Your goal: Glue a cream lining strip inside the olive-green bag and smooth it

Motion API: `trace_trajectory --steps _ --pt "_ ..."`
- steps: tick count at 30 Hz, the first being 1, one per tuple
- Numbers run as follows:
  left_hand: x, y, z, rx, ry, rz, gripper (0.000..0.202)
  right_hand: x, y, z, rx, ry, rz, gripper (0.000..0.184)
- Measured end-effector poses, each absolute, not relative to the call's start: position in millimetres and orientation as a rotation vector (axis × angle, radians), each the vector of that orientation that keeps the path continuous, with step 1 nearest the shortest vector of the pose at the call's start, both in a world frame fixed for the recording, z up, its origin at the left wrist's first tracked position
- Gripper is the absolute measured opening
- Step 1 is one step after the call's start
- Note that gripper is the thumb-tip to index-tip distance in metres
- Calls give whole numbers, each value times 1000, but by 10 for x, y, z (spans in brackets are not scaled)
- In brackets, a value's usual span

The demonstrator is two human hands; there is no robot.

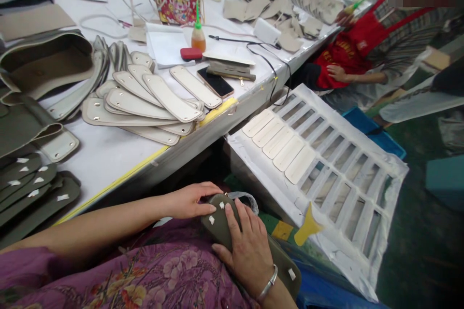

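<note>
A long olive-green strap piece [279, 258] with rounded ends lies across my lap. Small white tabs stick to its surface, two near the far end and one near the close end. My left hand [192, 200] grips the far end, thumb on top and fingers over the edge. My right hand [246, 239], with a silver bangle at the wrist, is laid across the strap piece, its fingers bent over the top and its thumb on the near side. A small metallic bit shows by the left fingertips; its kind is too small to tell.
Pale strap pieces [145, 106] with rivets are piled on the table [105, 164]. More olive pieces [43, 188] lie at left. A phone [215, 82] and an orange-liquid bottle [198, 38] sit behind. At right is a slotted white rack [340, 188]; beyond it sits a red-aproned co-worker [348, 55].
</note>
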State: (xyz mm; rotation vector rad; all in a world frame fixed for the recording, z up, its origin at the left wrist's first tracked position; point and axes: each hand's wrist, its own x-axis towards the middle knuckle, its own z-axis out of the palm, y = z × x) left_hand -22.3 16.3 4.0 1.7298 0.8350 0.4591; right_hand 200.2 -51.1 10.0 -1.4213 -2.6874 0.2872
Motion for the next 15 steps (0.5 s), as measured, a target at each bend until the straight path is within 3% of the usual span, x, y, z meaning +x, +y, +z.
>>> trace_trajectory --steps 5,12,15 --pt "-223 168 64 1729 778 452 41 2043 -498 61 -1585 -2499 373 56" --pt "-291 156 -36 1553 789 382 61 1990 -431 108 -1692 -2481 471 56" --pt "-237 100 -33 1525 968 419 53 1989 -413 104 -1664 -2508 479 59"
